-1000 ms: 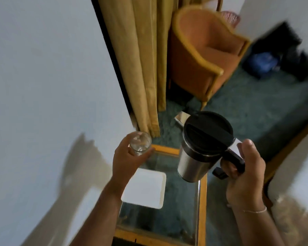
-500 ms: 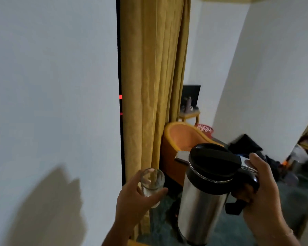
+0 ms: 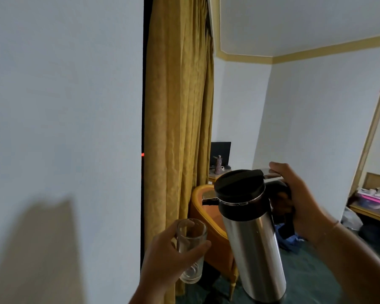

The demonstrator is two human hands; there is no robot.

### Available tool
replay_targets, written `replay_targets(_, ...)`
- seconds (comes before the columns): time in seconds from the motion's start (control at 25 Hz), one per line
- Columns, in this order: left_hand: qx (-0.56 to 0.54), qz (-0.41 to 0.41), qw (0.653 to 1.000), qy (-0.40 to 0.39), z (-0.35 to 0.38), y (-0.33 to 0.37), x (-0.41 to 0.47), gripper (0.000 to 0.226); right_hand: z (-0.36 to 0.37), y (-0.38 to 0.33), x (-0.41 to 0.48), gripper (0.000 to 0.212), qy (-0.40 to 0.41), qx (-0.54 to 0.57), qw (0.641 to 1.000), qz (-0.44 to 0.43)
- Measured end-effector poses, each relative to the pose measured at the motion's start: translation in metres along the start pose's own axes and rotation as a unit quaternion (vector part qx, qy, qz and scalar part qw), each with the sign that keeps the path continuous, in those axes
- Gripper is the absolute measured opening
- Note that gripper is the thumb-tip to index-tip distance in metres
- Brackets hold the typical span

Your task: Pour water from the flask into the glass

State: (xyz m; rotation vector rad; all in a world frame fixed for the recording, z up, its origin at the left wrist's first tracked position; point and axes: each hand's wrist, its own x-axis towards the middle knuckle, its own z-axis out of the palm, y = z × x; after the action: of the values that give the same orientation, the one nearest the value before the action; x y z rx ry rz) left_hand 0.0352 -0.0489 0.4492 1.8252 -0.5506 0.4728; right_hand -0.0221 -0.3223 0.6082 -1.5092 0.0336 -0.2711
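My left hand (image 3: pixel 162 257) grips a clear drinking glass (image 3: pixel 190 249), upright and held in the air at lower centre. It looks empty. My right hand (image 3: pixel 301 205) holds the black handle of a steel flask (image 3: pixel 256 253) with a black lid (image 3: pixel 238 185), thumb resting on the silver lever at the top. The flask leans slightly to the left, its spout above and to the right of the glass rim, a short gap between them. No water is visible in the air.
A white wall (image 3: pixel 64 128) fills the left. A golden curtain (image 3: pixel 180 128) hangs just behind the glass. An orange armchair (image 3: pixel 208 233) stands behind both hands. A small table with a dark screen (image 3: pixel 221 153) is farther back; a cluttered shelf (image 3: pixel 373 198) sits at right.
The view has swung up from the glass-topped table to the room. Both hands rose with it, and the flask went from being seen from above to tilted leftward, nearer the glass.
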Motion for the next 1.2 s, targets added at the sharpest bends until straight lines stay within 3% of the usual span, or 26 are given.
replay_targets(0.16,0.011,0.003,1.0,0.011,-0.006,0.016,0.002,0.069,0.008,-0.026,0.005,0.052,-0.011,-0.047,0.998,-0.036)
replay_targets(0.36,-0.005,0.02,1.0,-0.004,-0.012,0.033,0.002,0.051,0.014,-0.046,0.003,0.049,-0.064,-0.123,0.988,-0.066)
replay_targets(0.48,0.0,0.03,0.999,-0.01,-0.016,0.035,0.0,0.059,0.021,-0.055,0.001,0.053,-0.076,-0.181,0.977,-0.079)
replay_targets(0.88,0.018,0.052,0.998,0.022,-0.022,0.044,-0.003,0.042,0.049,-0.081,-0.003,0.068,-0.105,-0.372,0.906,-0.174)
replay_targets(1.2,0.038,0.077,0.996,0.026,-0.018,0.046,0.001,0.032,0.067,-0.112,0.011,0.069,-0.111,-0.466,0.862,-0.168)
